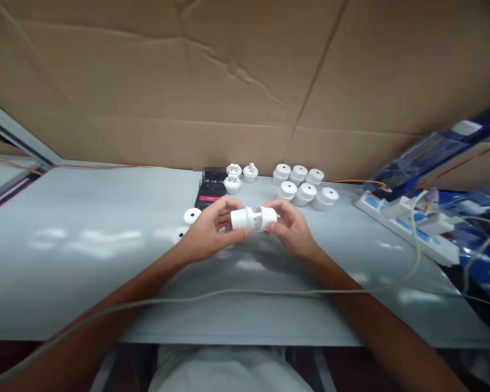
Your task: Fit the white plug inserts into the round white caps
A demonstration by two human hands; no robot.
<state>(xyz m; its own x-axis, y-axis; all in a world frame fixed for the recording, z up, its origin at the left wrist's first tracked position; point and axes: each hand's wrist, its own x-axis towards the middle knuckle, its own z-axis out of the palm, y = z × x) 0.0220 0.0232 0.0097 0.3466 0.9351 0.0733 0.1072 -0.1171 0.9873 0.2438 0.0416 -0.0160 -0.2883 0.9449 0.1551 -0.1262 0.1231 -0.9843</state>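
Above the middle of the table, my left hand (212,226) is closed around a white cylindrical plug adapter body (242,218), lying on its side. My right hand (292,226) pinches a shorter white round cap (267,217). The two pieces face each other end to end, with white inner parts showing in the narrow gap between them. I cannot tell whether they touch inside. Partly covered by my left hand and beside it lie white discs, each with a dark centre hole, one a round white cover (192,215).
Behind my hands are a phone (210,190) showing a timer, several open white adapter pieces (232,184) and a group of closed white round units (306,193). At right lies a power strip (408,228). A pale cable (228,292) crosses both forearms. Cardboard (167,98) stands behind the table.
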